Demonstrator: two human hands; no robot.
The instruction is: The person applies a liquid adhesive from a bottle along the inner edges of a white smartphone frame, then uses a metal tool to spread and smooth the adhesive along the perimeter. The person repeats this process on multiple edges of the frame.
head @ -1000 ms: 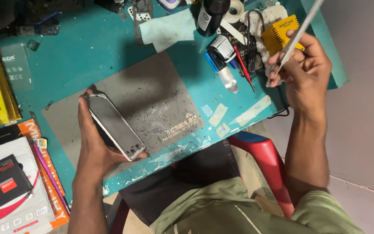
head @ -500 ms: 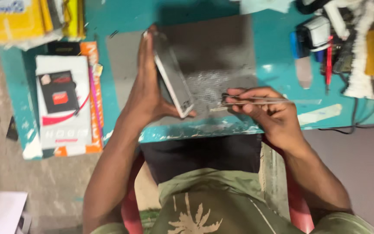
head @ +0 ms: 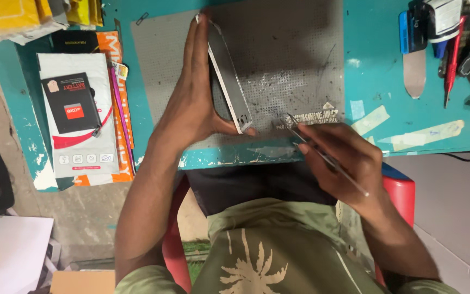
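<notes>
A phone [head: 228,81] stands on its edge over the grey mat [head: 300,65], gripped by the left hand [head: 194,109] with fingers flat along its back and thumb curled under its lower end. Just beside it, the right hand [head: 344,160] pinches thin tweezers [head: 322,155], tips near the phone's corner. Boxes [head: 80,117] lie left on the teal surface [head: 376,71].
</notes>
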